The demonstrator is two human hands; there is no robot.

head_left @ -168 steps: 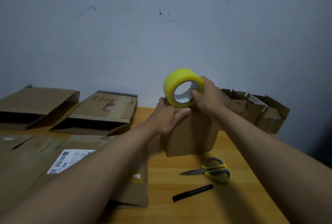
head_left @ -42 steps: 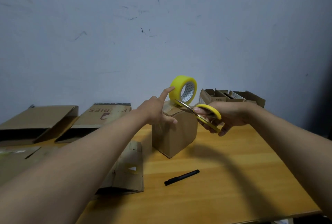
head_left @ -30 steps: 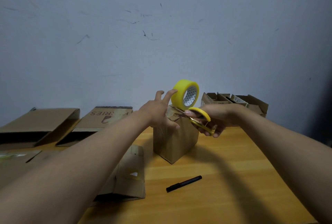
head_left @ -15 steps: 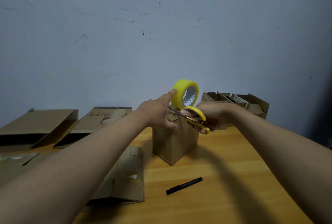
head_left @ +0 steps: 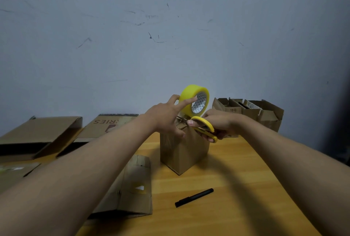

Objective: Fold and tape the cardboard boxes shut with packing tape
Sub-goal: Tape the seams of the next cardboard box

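A small upright cardboard box [head_left: 184,152] stands mid-table. A yellow tape roll [head_left: 190,93] stands on edge on top of it. My left hand [head_left: 164,117] reaches over the box with straight fingers touching the roll's near face and rim, and its thumb lies against the box's upper side. My right hand [head_left: 220,122] grips yellow-handled scissors [head_left: 205,128]. Their blades point left across the box top, just under the roll. The blade tips and the tape strip are hidden between my hands.
A black marker [head_left: 194,197] lies on the wooden table [head_left: 236,188] in front of the box. A flattened carton [head_left: 132,188] lies under my left forearm. Two folded cartons [head_left: 41,133] [head_left: 106,125] lean at the back left. Several open boxes [head_left: 251,111] stand at the back right.
My left fingers have spread up onto the tape roll. My right hand has brought the scissors from the table to the box top and slid them slightly left under the roll.
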